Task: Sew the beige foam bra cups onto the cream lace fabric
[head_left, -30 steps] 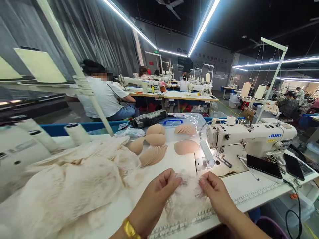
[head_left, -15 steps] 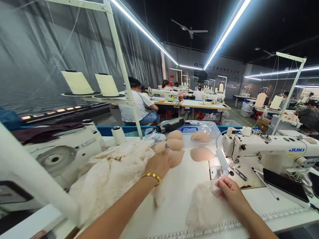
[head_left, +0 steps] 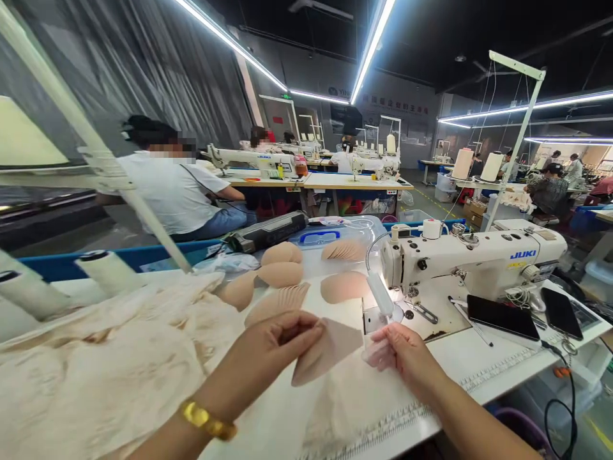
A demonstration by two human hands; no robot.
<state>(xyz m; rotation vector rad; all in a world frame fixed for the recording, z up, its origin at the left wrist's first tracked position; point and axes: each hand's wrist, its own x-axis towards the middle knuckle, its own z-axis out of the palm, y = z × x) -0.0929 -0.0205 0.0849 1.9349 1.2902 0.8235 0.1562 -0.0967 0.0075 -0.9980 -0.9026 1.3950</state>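
Note:
My left hand (head_left: 268,348), with a gold bracelet at the wrist, pinches a beige bra-cup pad (head_left: 318,358) by its upper edge, over the table in front of the sewing machine (head_left: 464,262). Just in front of the machine's needle area, the thumb and fingers of my right hand (head_left: 407,354) are closed on a sheer pale fabric piece (head_left: 342,406), which spreads over the tabletop towards me. Beyond my left hand lies a fanned stack of pads (head_left: 282,303). A single flat pad (head_left: 342,287) rests left of the machine head.
Crumpled cream fabric (head_left: 124,358) heaps up on the left. Further back are more pads (head_left: 280,275) and a clear plastic lid (head_left: 368,230). A phone (head_left: 502,316) and thread snips (head_left: 425,313) lie at right. A person in a white shirt (head_left: 167,191) sits ahead.
My left hand has come back from the fanned stack towards my right hand, now with a pad in its fingers. The view has turned right; my right hand stays by the needle area.

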